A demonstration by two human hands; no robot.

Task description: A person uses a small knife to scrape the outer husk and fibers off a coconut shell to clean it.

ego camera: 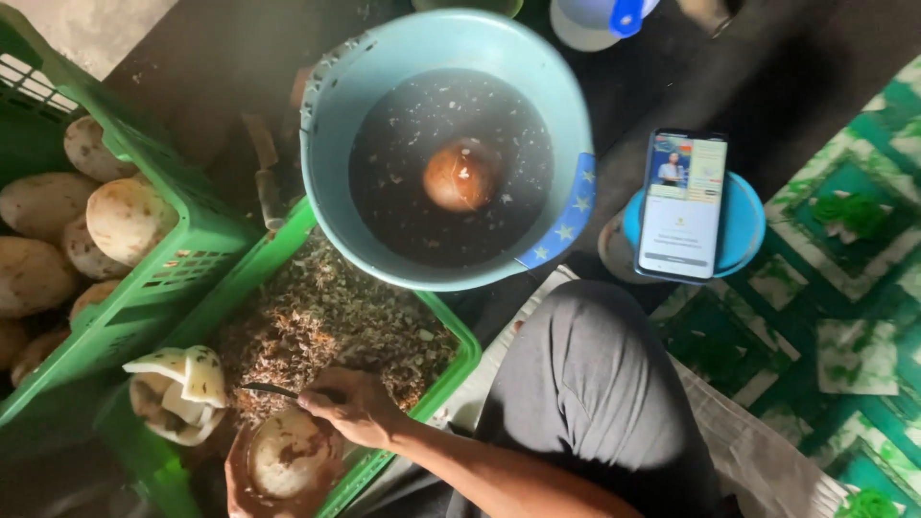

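The right hand (355, 403) is closed around the handle of a dark thin-bladed knife (273, 390), its tip reaching left over the pale, half-peeled round coconut (288, 456) at the near left of the scene. The left hand (251, 477) cups that coconut from below, fingers wrapped under its brown remaining skin, holding it above the near corner of a green plastic crate (451, 355) filled with brown shavings (326, 321). Just left of the knife lies a heap of curved white coconut pieces (182, 388). Further left, a second green crate (177, 225) holds a pile of tan unpeeled coconuts (120, 221). Beyond the shavings stands a light blue plastic bucket (566, 115) of dark water with one brown coconut (459, 177) floating in it. To the right, a smartphone with a lit screen (683, 204) rests on a small blue round container (743, 225). To pare well here, it seems best to keep the blade shallow and angled away from the supporting fingers, turning the coconut a little between strokes so the parings drop into the crate.
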